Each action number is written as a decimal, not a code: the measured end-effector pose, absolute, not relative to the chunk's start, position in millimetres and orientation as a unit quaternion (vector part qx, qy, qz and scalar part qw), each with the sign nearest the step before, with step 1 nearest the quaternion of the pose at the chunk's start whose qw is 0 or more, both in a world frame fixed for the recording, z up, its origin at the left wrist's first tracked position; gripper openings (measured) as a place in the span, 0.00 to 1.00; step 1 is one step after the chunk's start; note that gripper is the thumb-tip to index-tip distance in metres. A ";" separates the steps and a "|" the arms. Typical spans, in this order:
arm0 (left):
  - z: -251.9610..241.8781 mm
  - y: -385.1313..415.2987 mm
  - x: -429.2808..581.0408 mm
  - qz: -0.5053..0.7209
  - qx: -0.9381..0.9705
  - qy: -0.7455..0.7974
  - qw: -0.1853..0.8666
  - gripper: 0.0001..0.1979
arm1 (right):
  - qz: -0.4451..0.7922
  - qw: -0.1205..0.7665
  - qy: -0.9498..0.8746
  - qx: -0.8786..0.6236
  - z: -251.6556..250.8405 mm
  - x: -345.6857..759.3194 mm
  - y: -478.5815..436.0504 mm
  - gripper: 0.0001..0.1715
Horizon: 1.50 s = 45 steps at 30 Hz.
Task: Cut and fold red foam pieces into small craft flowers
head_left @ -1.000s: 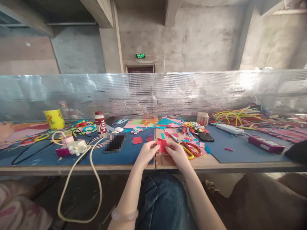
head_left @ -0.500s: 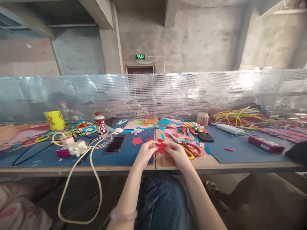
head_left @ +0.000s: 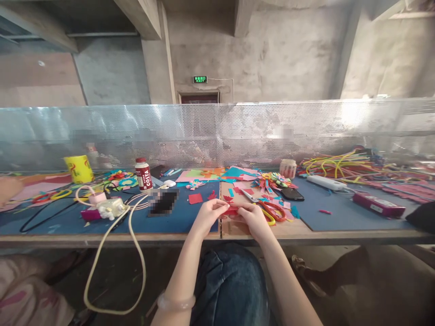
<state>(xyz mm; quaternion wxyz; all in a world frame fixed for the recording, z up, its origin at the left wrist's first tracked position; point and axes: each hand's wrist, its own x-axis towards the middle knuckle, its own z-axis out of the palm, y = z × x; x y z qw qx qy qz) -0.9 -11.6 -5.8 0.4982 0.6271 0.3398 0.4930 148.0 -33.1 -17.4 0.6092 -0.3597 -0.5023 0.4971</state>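
Between my two hands is a small piece of red paper, partly hidden by the fingers. My left hand pinches its left side, and my right hand grips its right side. Both are just above the near edge of the table. Right beside my right hand lie scissors with orange and yellow handles, their blades pointing away to the left. A flat red paper square and a crumpled or cut red scrap rest beyond my left hand.
Cut-paper flowers, a dark phone and a jar stand behind the scissors. To the left are a COSTA bottle, a power strip with a looping cable and a yellow roll. Another person's hand is at far left.
My fingers have closed further over the red paper, so less of it shows. Both hands stay in nearly the same place.
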 end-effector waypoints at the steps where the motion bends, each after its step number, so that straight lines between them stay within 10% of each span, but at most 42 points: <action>1: -6.9 -11.0 -1.4 0.492 0.631 0.339 0.495 0.12 | 0.502 0.608 -0.498 -0.362 -17.4 148.2 -32.5 0.15; 45: -15.0 -5.1 0.8 0.497 0.664 0.355 0.431 0.11 | 0.256 0.596 -0.596 -0.474 -27.7 146.7 -22.6 0.10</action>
